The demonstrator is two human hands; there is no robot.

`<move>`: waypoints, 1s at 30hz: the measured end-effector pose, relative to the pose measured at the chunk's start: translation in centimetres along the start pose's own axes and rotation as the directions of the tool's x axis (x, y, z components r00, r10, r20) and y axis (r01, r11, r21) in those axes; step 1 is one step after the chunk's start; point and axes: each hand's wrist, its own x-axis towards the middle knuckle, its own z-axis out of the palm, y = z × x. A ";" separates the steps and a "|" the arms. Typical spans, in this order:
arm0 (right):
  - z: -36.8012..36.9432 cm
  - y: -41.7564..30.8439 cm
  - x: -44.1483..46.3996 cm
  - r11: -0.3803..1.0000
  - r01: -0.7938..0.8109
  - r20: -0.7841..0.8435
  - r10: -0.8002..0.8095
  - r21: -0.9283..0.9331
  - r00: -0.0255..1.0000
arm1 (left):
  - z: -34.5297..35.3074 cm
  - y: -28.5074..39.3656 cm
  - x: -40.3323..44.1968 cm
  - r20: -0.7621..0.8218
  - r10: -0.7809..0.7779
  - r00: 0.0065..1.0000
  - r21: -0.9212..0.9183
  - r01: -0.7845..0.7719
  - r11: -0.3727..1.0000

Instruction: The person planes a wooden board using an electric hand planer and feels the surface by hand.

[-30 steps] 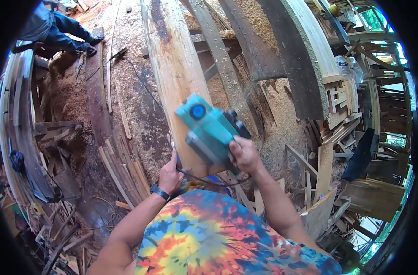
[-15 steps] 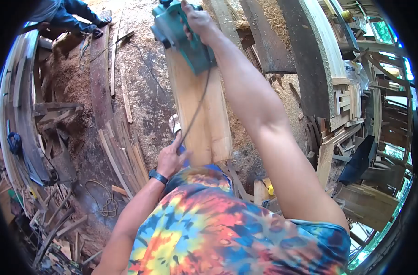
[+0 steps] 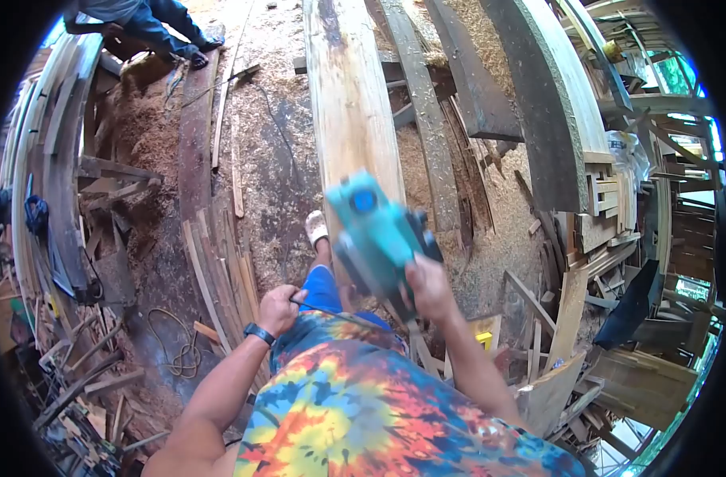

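Note:
A teal electric planer (image 3: pixel 383 238), blurred by motion, is in my right hand (image 3: pixel 430 288), whose fingers wrap round its rear handle. It is over the near end of a long pale wooden plank (image 3: pixel 353 119); whether it touches the wood I cannot tell. My left hand (image 3: pixel 279 310), with a dark watch on the wrist, is closed round the planer's black power cord (image 3: pixel 331 308) close to my waist. From there the cord runs right, towards the tool.
Dark thick boards (image 3: pixel 538 103) lie to the right of the plank. Thin offcut strips (image 3: pixel 224 262) and a coiled rope (image 3: pixel 180 354) are on the left. Sawdust and shavings cover the ground. Another person's legs (image 3: pixel 160 28) show at the upper left.
My right hand has drawn the planer back along the plank, from the far part towards my body. My left hand has moved slightly left and down, and is now closed on the cord.

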 end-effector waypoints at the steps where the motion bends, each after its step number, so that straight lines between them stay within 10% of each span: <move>1: -0.1 0.8 -3.1 0.995 -0.100 0.028 0.099 0.003 0.995 | 0.5 0.1 -0.3 0.041 -0.017 0.999 -0.009 0.017 1.000; 7: -0.2 3.5 -9.9 0.994 -0.113 0.005 0.113 0.003 0.994 | 3.0 0.8 0.3 0.275 0.143 0.951 0.148 -0.189 0.971; 30: 0.3 -10.1 29.9 0.987 0.113 -0.052 -0.120 -0.110 0.991 | -4.0 3.1 9.1 -0.010 0.034 0.999 -0.068 -0.034 0.997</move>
